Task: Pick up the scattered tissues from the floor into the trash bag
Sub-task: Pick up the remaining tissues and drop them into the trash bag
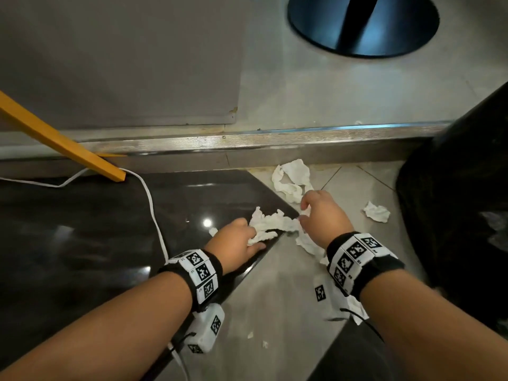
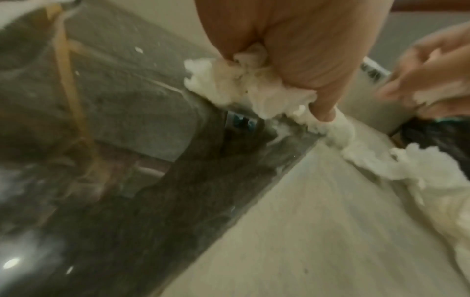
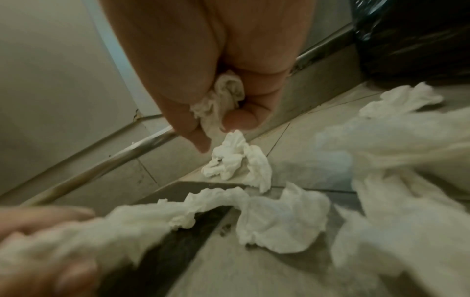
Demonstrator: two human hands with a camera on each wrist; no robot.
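Your left hand (image 1: 238,244) and right hand (image 1: 323,213) each clutch an end of one long tissue (image 1: 270,222) strung between them — the trash bag (image 1: 453,188) waits just beyond your right

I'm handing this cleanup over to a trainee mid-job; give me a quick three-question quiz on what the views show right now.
1. True or false: both the left hand and the right hand grip tissue.
2. Which loose piece lies nearest the black trash bag? A) the small crumpled tissue B) the long tissue by the metal threshold
3. Fill in: the white cable runs across the ____ floor tile.

Key: 1 true, each wrist view shows fingers closed on tissue. 2 A. 3 dark.
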